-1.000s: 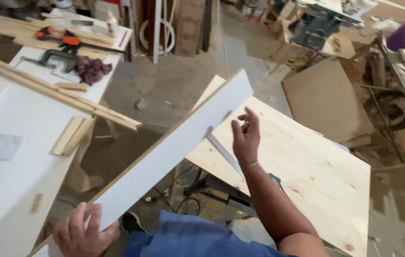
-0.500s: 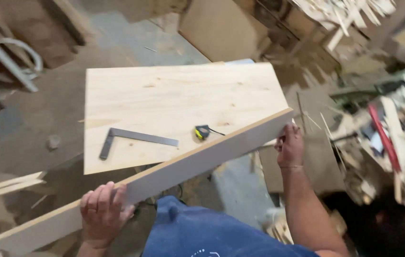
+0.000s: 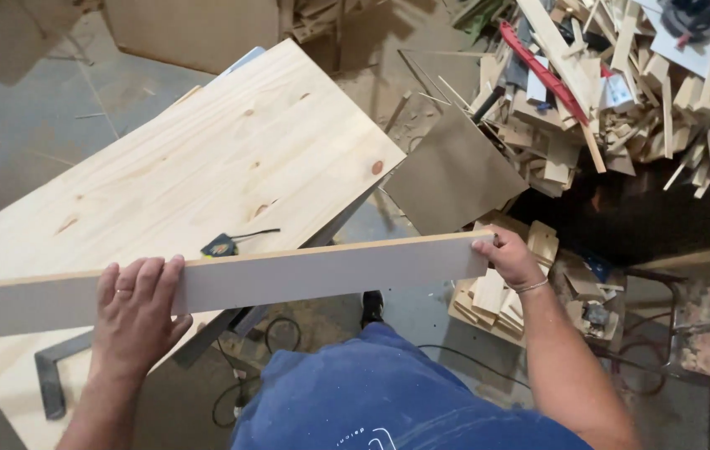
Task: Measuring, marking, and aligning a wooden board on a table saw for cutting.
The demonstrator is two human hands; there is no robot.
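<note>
I hold a long white board with a pale wood edge level in front of my body. My left hand lies flat over its face near the left part, fingers spread and curled over the top edge. My right hand grips the board's right end. Behind the board lies a large pine panel. On it sit a small tape measure and a metal square, both partly hidden by the board.
A heap of wood offcuts with a red bar fills the upper right. A brown sheet leans by the panel's corner. Stacked small blocks sit on the floor by my right hand. A cable runs on the concrete floor.
I have turned to the right with the board; it now lies nearly level. The offcut heap has come into view. Both hands keep their hold.
</note>
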